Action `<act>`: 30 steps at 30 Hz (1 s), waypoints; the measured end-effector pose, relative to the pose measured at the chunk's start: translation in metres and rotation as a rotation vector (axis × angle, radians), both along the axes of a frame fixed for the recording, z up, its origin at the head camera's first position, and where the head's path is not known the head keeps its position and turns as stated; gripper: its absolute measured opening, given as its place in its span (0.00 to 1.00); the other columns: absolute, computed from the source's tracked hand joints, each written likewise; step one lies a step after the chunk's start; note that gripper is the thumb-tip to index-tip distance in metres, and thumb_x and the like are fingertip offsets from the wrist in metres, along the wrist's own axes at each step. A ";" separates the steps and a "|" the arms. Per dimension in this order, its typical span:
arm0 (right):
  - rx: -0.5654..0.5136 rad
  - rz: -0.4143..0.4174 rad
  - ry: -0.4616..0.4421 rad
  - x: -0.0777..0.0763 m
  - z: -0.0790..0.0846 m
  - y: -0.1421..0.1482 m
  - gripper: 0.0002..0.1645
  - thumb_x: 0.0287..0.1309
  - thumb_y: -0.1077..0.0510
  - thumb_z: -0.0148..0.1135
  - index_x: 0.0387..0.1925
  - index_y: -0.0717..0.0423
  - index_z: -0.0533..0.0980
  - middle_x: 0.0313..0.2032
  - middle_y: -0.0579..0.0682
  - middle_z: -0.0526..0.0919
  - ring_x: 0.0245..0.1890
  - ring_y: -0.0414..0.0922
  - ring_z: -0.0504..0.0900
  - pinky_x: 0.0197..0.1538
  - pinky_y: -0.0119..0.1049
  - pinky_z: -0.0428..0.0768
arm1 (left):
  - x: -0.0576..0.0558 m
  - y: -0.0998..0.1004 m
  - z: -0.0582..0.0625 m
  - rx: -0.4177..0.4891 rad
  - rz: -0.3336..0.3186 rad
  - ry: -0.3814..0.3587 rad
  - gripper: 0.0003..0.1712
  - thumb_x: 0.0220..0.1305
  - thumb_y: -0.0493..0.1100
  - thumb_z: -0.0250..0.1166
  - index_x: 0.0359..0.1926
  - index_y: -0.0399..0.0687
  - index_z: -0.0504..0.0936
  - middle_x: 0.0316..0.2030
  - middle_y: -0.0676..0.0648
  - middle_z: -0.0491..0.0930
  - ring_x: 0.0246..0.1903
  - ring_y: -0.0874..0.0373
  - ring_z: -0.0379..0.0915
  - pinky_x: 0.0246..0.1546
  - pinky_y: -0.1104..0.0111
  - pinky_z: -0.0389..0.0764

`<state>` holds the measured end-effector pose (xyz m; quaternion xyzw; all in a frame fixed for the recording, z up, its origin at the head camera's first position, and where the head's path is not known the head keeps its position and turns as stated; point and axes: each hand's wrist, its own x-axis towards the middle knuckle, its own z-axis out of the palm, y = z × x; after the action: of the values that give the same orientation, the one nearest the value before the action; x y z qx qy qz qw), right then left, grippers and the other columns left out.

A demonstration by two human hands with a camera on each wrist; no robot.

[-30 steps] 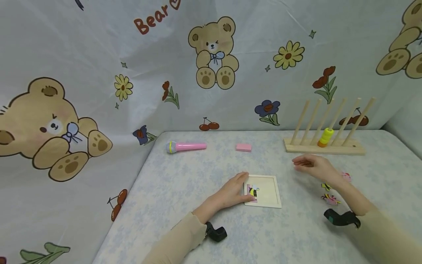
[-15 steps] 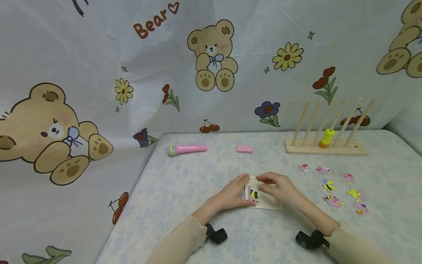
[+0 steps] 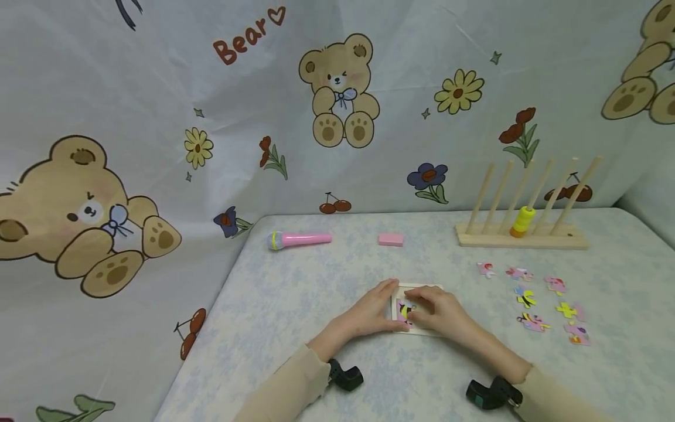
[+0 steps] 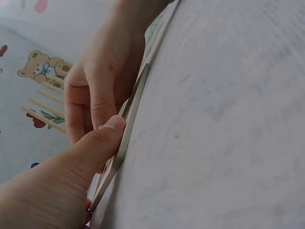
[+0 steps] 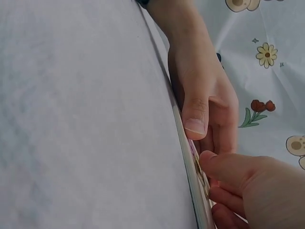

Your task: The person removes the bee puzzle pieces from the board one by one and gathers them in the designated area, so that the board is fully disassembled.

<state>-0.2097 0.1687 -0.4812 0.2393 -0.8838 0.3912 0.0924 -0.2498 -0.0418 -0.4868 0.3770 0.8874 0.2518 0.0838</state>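
A small cream puzzle tray lies flat on the table, with pink, yellow and black bee-patterned puzzle pieces at its left side. My left hand grips the tray's left end, thumb on the near rim and fingers toward the far corner. Over the tray is my right hand, its bent fingers and thumb pinching at a puzzle piece, mostly hidden beneath them. In the right wrist view, pink and yellow show between the tray edge and the right thumb. Both hands nearly meet in the left wrist view.
Several loose puzzle pieces lie right of the tray. Behind them stands a wooden peg rack with yellow and orange rings. A pink block and a pink toy microphone lie near the back edge, before a bear-print cloth.
My right hand has moved left from beside the loose pieces to the tray and lowered onto its left part. The left hand stays on the tray.
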 end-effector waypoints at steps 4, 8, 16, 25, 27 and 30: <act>0.002 0.026 0.032 0.001 -0.002 -0.001 0.24 0.48 0.60 0.73 0.49 0.60 0.79 0.46 0.50 0.81 0.49 0.50 0.75 0.50 0.50 0.73 | 0.002 0.000 -0.001 0.006 0.002 0.001 0.58 0.54 0.66 0.65 0.73 0.40 0.49 0.71 0.44 0.50 0.68 0.54 0.48 0.64 0.63 0.57; 0.009 0.030 0.053 0.001 -0.004 -0.002 0.24 0.47 0.61 0.73 0.49 0.60 0.79 0.46 0.50 0.81 0.49 0.49 0.75 0.50 0.49 0.73 | 0.002 0.000 -0.001 0.010 0.003 0.005 0.57 0.54 0.66 0.64 0.73 0.39 0.49 0.71 0.43 0.51 0.68 0.54 0.49 0.64 0.63 0.57; 0.006 0.034 0.060 0.000 -0.004 -0.004 0.25 0.47 0.62 0.73 0.49 0.60 0.78 0.46 0.48 0.80 0.49 0.48 0.75 0.51 0.51 0.71 | 0.002 -0.001 0.001 0.007 0.006 0.004 0.58 0.54 0.66 0.65 0.72 0.39 0.50 0.70 0.43 0.51 0.67 0.53 0.50 0.63 0.63 0.58; -0.040 0.090 0.111 -0.002 -0.004 -0.005 0.25 0.44 0.67 0.73 0.47 0.61 0.76 0.43 0.50 0.79 0.42 0.46 0.79 0.46 0.43 0.77 | 0.000 -0.001 0.002 0.012 0.004 0.012 0.58 0.53 0.65 0.66 0.72 0.38 0.50 0.70 0.41 0.52 0.67 0.53 0.51 0.63 0.63 0.58; -0.038 0.093 0.118 -0.002 -0.004 -0.005 0.25 0.44 0.67 0.73 0.47 0.61 0.76 0.43 0.50 0.79 0.42 0.46 0.79 0.45 0.43 0.77 | 0.001 -0.001 0.002 0.014 0.004 0.008 0.58 0.53 0.66 0.66 0.72 0.38 0.50 0.70 0.42 0.52 0.67 0.53 0.51 0.63 0.63 0.58; -0.043 0.101 0.132 -0.002 -0.004 -0.005 0.25 0.44 0.69 0.72 0.47 0.62 0.76 0.43 0.50 0.79 0.42 0.47 0.80 0.45 0.44 0.78 | 0.001 -0.001 0.002 0.014 0.004 0.003 0.58 0.53 0.66 0.66 0.72 0.38 0.50 0.70 0.42 0.52 0.67 0.53 0.51 0.63 0.63 0.59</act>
<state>-0.2117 0.1640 -0.4849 0.3066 -0.8540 0.3978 0.1357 -0.2489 -0.0427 -0.4845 0.3762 0.8865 0.2575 0.0796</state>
